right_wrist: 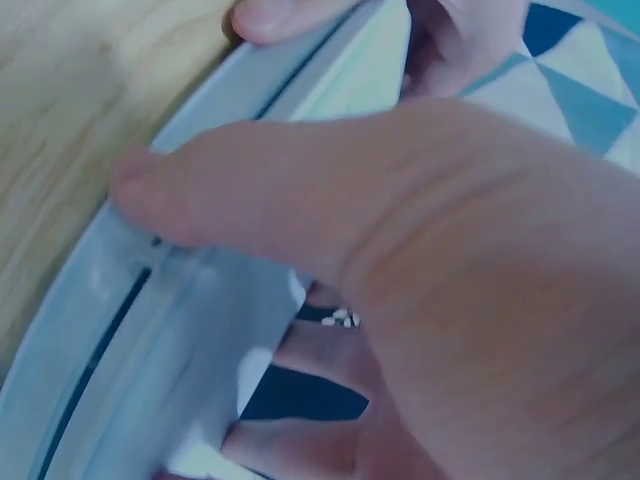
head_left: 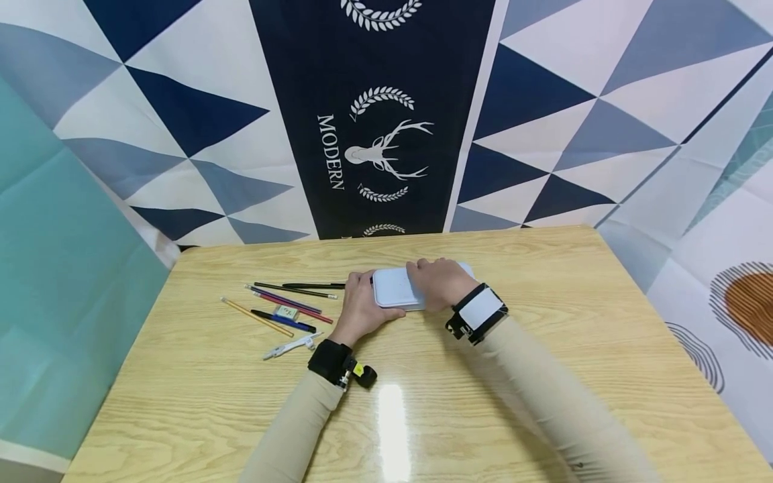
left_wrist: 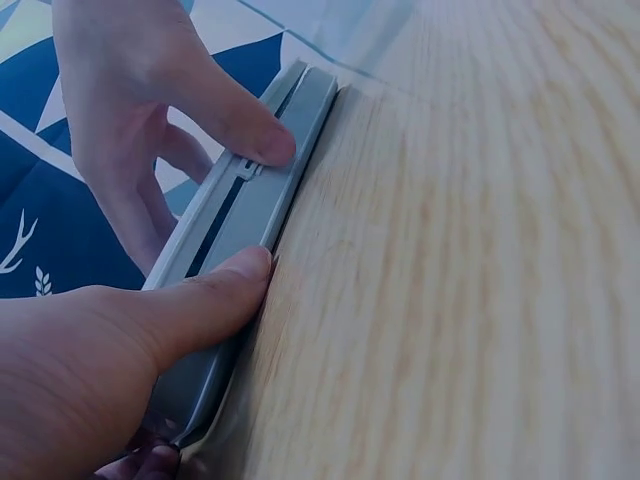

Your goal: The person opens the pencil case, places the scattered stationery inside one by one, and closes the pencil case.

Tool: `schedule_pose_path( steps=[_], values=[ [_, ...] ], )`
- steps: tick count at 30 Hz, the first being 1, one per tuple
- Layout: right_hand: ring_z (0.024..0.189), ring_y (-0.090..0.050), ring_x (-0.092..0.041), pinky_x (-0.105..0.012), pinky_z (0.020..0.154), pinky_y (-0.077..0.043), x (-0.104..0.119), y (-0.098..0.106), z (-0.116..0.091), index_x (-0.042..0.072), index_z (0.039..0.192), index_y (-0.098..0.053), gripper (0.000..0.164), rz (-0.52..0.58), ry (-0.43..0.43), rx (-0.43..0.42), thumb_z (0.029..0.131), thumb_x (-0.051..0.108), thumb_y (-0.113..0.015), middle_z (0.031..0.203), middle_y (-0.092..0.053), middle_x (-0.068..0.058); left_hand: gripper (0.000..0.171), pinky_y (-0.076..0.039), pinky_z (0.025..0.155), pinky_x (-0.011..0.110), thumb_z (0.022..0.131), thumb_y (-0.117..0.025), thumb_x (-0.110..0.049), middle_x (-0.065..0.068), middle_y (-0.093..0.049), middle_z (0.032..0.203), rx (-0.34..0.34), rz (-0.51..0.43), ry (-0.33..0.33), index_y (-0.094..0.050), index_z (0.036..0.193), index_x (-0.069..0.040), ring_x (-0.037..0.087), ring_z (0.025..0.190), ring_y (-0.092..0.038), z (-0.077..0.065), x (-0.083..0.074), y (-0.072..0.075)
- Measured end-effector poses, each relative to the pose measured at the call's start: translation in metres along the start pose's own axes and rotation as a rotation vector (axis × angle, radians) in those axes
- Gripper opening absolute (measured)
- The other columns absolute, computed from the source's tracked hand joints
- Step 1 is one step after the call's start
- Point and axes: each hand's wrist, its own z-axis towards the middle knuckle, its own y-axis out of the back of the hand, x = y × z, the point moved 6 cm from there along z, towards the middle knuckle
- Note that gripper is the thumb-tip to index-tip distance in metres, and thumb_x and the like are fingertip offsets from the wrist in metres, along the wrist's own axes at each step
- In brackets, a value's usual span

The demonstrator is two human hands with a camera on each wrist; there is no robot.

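A flat, pale box [head_left: 391, 288] with rounded corners, looking like a pencil case, rests on the table between both hands. My left hand [head_left: 360, 307] grips its left end, with the thumb [left_wrist: 235, 285] along the front side. From above, my right hand [head_left: 445, 283] holds the lid. Its thumb [right_wrist: 190, 195] presses on a small catch at the seam, while the other fingers reach over to the far side. In the left wrist view a dark, narrow gap runs along the seam between lid and base. The inside of the box is hidden.
Left of the box lie several pencils, among them a yellow one [head_left: 256, 317] and a red one [head_left: 296, 307]. Near them are a blue pen [head_left: 284, 320], a black pen [head_left: 314, 286], a small eraser [head_left: 286, 312] and a white compass [head_left: 291, 346]. A patterned cloth [head_left: 386, 121] hangs behind the table.
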Motion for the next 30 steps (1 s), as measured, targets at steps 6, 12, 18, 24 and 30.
schedule_pose_path(
  steps=[6,12,18,24,30],
  values=[
    [0.103,-0.065,-0.034,-0.05,0.087,-0.058,-0.01,0.003,-0.005,0.01,0.151,-0.042,0.085,0.108,0.028,0.0,0.077,0.026,-0.082,0.144,-0.056,-0.019,0.103,-0.045,0.103,0.046,0.064,-0.093,-0.043,0.019,-0.045,0.131,-0.006,-0.001,0.001,-0.045,0.143,0.001,0.03,0.116,-0.044,-0.001,0.001,0.0],
    [0.099,-0.067,-0.029,-0.048,0.084,-0.058,-0.016,0.014,-0.011,0.015,0.141,-0.058,0.068,0.16,0.075,-0.045,0.079,0.027,-0.083,0.128,-0.068,-0.013,0.102,-0.045,0.101,0.045,0.063,-0.093,-0.042,0.019,-0.046,0.13,-0.017,0.008,-0.014,-0.046,0.142,0.002,0.031,0.115,-0.044,-0.001,0.0,0.0],
    [0.096,-0.068,-0.023,-0.045,0.083,-0.058,-0.027,0.024,-0.016,0.017,0.129,-0.068,0.053,0.22,0.082,-0.093,0.08,0.029,-0.083,0.118,-0.074,-0.006,0.102,-0.045,0.101,0.046,0.062,-0.094,-0.04,0.02,-0.047,0.129,-0.023,-0.007,-0.026,-0.047,0.141,0.004,0.031,0.115,-0.043,0.0,-0.001,-0.001],
    [0.096,-0.071,-0.022,-0.045,0.082,-0.06,-0.036,0.039,-0.02,0.017,0.113,-0.077,0.033,0.227,0.093,-0.206,0.082,0.028,-0.082,0.112,-0.077,-0.003,0.106,-0.046,0.102,0.045,0.063,-0.093,-0.042,0.02,-0.044,0.13,-0.021,0.004,-0.016,-0.044,0.144,0.005,0.031,0.117,-0.043,0.001,-0.001,-0.001],
    [0.081,-0.07,-0.019,-0.042,0.067,-0.059,-0.043,0.054,-0.02,0.02,0.1,-0.079,0.017,0.215,0.026,-0.319,0.085,0.027,-0.08,0.096,-0.078,-0.001,0.11,-0.045,0.105,0.045,0.065,-0.092,-0.045,0.021,-0.043,0.133,-0.012,0.018,0.01,-0.04,0.147,0.005,0.033,0.12,-0.043,0.0,0.001,-0.001]
  ],
)
